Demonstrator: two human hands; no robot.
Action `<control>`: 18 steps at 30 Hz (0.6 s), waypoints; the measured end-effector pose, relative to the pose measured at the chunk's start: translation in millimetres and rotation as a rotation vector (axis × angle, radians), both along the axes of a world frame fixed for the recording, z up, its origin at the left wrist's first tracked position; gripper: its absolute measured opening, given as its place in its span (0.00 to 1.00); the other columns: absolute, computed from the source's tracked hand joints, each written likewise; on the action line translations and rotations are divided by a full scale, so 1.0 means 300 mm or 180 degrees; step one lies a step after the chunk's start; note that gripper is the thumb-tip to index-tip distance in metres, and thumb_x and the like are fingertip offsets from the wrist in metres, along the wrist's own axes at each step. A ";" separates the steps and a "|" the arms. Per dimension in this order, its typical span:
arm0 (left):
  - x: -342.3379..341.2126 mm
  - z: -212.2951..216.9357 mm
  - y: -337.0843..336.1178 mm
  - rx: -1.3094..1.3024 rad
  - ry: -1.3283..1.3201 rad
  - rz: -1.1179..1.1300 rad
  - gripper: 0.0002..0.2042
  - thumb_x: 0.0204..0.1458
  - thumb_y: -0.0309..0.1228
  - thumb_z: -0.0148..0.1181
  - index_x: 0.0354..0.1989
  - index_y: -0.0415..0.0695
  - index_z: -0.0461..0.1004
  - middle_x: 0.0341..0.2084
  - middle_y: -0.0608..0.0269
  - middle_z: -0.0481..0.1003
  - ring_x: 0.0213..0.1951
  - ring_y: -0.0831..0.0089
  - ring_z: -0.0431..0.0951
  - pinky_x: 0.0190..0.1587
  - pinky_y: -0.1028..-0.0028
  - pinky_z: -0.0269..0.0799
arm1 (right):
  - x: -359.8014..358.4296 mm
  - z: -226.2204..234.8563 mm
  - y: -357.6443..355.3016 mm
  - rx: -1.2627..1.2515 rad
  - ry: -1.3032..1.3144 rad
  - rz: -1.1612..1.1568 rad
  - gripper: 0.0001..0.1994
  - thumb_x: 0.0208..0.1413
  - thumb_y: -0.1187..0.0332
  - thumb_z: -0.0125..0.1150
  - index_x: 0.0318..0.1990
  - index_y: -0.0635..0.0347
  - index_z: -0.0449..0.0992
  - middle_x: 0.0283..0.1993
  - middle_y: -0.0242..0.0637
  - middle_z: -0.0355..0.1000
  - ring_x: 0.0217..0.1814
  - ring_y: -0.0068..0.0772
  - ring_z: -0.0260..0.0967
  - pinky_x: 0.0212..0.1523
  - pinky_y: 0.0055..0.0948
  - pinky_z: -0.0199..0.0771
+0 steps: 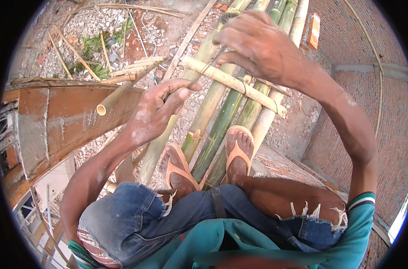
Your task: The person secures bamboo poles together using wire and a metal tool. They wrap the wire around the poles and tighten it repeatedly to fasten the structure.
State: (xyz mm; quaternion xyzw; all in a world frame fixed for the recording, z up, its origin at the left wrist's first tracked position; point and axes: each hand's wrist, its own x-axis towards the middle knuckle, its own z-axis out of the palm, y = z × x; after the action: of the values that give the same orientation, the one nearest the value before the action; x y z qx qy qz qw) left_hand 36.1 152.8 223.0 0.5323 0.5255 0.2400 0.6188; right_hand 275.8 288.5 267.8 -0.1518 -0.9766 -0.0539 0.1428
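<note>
My left hand (157, 110) pinches a thin dark wire (196, 82) between thumb and fingers. It leads up to a pale bamboo crosspiece (233, 85), which lies across several long bamboo poles (218, 139). Dark ties run around the crosspiece where it meets the poles. Above its far side, my right hand (262, 49) is slightly blurred, fingers curved and apart from the thumb; nothing shows between them. Farther up, a dark lashing (231, 14) wraps one pole, close to my right fingers. My sandalled feet (240, 150) rest on the poles.
Rubble (110, 27) with cut bamboo strips lies below at the far left. A rusty curved panel (56, 127) stands at left, with a cut bamboo pole (116, 98) over its edge. Brick walls (347, 107) rise on the right. Orange bricks (313, 31) sit beside the poles.
</note>
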 end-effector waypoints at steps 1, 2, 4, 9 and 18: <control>-0.002 -0.010 -0.004 -0.0099 -0.0092 0.0127 0.21 0.71 0.47 0.50 0.55 0.41 0.77 0.33 0.69 0.73 0.34 0.82 0.70 0.43 0.78 0.70 | -0.004 -0.017 0.012 0.0165 0.0873 -0.0266 0.17 0.66 0.59 0.60 0.54 0.62 0.78 0.48 0.46 0.81 0.52 0.43 0.79 0.53 0.43 0.80; -0.001 -0.021 -0.010 -0.0288 -0.0195 0.0229 0.21 0.71 0.46 0.51 0.54 0.41 0.77 0.32 0.70 0.72 0.33 0.82 0.68 0.44 0.79 0.70 | -0.010 -0.036 0.020 0.0374 0.1526 -0.0704 0.16 0.67 0.61 0.60 0.54 0.62 0.79 0.47 0.45 0.82 0.49 0.40 0.79 0.51 0.40 0.80; 0.000 -0.035 -0.011 -0.0127 -0.0140 0.0208 0.21 0.71 0.46 0.52 0.54 0.41 0.78 0.29 0.72 0.69 0.32 0.83 0.66 0.41 0.79 0.69 | 0.029 -0.033 0.020 -0.0172 0.1776 -0.1172 0.19 0.66 0.60 0.61 0.59 0.61 0.76 0.53 0.45 0.78 0.54 0.39 0.76 0.56 0.40 0.76; 0.029 -0.013 0.016 -0.0024 -0.0037 -0.0001 0.20 0.71 0.46 0.52 0.55 0.41 0.78 0.23 0.77 0.65 0.29 0.85 0.63 0.33 0.78 0.59 | 0.129 -0.026 -0.056 -0.1876 0.1003 -0.1211 0.35 0.63 0.59 0.64 0.74 0.59 0.60 0.71 0.48 0.67 0.70 0.46 0.68 0.72 0.45 0.66; 0.113 0.017 -0.002 -0.0216 -0.0055 0.0197 0.19 0.71 0.46 0.51 0.54 0.42 0.78 0.21 0.76 0.64 0.24 0.87 0.60 0.28 0.82 0.57 | 0.078 -0.159 -0.182 -0.3045 0.2157 -0.1470 0.23 0.66 0.66 0.63 0.66 0.62 0.72 0.53 0.40 0.82 0.54 0.29 0.80 0.52 0.32 0.80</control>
State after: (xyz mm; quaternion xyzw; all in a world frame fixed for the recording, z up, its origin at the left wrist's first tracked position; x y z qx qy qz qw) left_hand 70.1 152.1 228.0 0.4924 0.5441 0.2457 0.6333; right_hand 299.3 233.9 220.2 -0.4145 -0.7352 0.4105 0.3453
